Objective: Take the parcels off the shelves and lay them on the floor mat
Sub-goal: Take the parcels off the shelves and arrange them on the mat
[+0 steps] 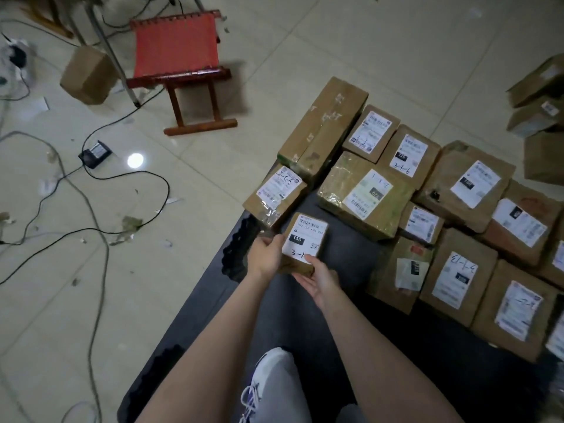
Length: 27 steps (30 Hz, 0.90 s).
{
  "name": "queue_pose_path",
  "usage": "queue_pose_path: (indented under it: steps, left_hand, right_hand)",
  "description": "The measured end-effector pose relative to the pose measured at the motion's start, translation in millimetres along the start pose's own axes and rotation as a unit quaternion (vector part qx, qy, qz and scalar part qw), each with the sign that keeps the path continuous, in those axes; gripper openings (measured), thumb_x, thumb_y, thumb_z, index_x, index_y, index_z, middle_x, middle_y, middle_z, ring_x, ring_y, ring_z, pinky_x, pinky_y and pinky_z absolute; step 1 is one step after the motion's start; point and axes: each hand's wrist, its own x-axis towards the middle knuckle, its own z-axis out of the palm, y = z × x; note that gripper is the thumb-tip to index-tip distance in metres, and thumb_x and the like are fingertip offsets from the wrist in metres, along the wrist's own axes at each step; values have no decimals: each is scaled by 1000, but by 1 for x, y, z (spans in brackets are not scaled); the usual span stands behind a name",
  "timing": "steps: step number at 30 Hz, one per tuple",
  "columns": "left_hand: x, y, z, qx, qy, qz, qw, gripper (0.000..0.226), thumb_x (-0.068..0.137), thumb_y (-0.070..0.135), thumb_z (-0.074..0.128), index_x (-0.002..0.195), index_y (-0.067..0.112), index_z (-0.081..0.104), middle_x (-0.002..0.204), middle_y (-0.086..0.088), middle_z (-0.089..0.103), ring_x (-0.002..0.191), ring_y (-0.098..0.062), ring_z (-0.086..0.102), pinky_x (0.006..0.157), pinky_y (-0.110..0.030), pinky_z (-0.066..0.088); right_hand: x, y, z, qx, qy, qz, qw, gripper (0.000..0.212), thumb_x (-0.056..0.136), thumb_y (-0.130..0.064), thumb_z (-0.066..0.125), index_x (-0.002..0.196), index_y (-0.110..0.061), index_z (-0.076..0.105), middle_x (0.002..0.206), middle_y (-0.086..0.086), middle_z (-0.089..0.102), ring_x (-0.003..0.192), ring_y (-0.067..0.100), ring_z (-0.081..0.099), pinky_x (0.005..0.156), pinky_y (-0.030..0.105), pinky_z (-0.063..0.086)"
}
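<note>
Both hands are on the small parcel (306, 236). Left hand (268, 254) grips its left side w/ thumb over the top. Right hand (317, 280) cups the near end from below, palm up, thumb at the label's near edge.

Head cam: the parcel is brown card, white label facing up, printed "T50" and handwritten "3-1". It's over the dark floor mat (305, 325), near the mat's left edge; can't tell if it touches down. Just beyond it, a labelled parcel (276, 195) lies at the mat's far-left corner, w/ a taped parcel (363, 193) to the right. More parcels lie across the mat's right side, labels up. My shoe (268, 389) shows at the bottom. Off the mat on the tile floor (91, 300): a red folding stool (175, 44), black cables (158, 184) and a loose carton (88, 74).
</note>
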Motion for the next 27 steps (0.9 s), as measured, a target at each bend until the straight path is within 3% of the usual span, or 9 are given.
queue_pose_path:
  steps: [4,7,9,11,14,16,21,23,27]
  left_hand:
    - [30,-16,5,-10,-19,-15,1000,41,91,36,52,89,-4,60,82,-13,50,77,-27,42,75,-57,44]
    - [48,-19,8,-12,-29,-20,999,31,86,30,53,92,0,56,79,-10,44,58,-21,33,68,-64,42]
    - [53,-17,9,-13,-29,-15,999,26,81,28,54,90,4,54,79,-11,43,55,-19,30,51,-49,35]
    - [53,-16,9,-8,-23,-12,1000,25,79,27,55,89,4,53,81,-14,45,55,-21,32,51,-33,27]
    - [39,-7,10,-2,-17,-21,1000,43,85,26,57,108,-10,56,83,-13,47,59,-22,36,62,-53,44]
    - [25,3,13,0,-8,-24,1000,44,87,25,59,114,-10,55,85,-12,50,71,-26,44,88,-65,46]
    - [-24,45,19,-2,-21,3,1000,32,89,23,61,114,3,59,115,-19,64,101,-32,60,94,-44,48]
    - [-48,67,21,10,-38,12,999,30,90,24,61,112,3,60,110,-13,64,97,-26,59,91,-42,49]
    - [-105,111,27,55,-64,57,995,13,88,21,62,91,9,57,86,-5,58,80,-22,56,75,-38,47]
  right_hand:
    - [44,4,13,18,9,-23,1000,45,92,-6,68,131,7,49,118,27,65,100,34,67,96,43,55]
    - [64,-1,23,-7,30,-41,999,34,98,-2,56,130,9,52,125,27,62,102,35,65,94,39,55]
    - [69,-5,27,-21,37,-46,998,32,99,5,45,130,11,52,130,25,59,107,34,64,95,37,54]
    - [65,-7,29,-21,35,-46,998,32,99,9,39,127,11,53,130,25,59,118,35,61,98,35,51]
    - [39,-9,28,-16,27,-39,999,33,99,10,38,128,12,54,129,28,60,123,34,58,103,35,47]
    - [13,-13,24,-10,20,-45,999,34,98,12,39,129,14,51,130,29,59,124,34,56,108,37,44]
    - [-61,-37,17,20,21,-60,998,23,97,11,47,118,15,55,124,25,61,121,32,58,102,36,47]
    - [-96,-50,16,38,26,-62,997,14,97,10,49,104,9,61,109,17,65,119,31,60,96,34,51]
    - [-165,-74,13,46,28,-88,995,27,98,5,46,119,7,64,113,26,68,106,32,68,85,34,58]
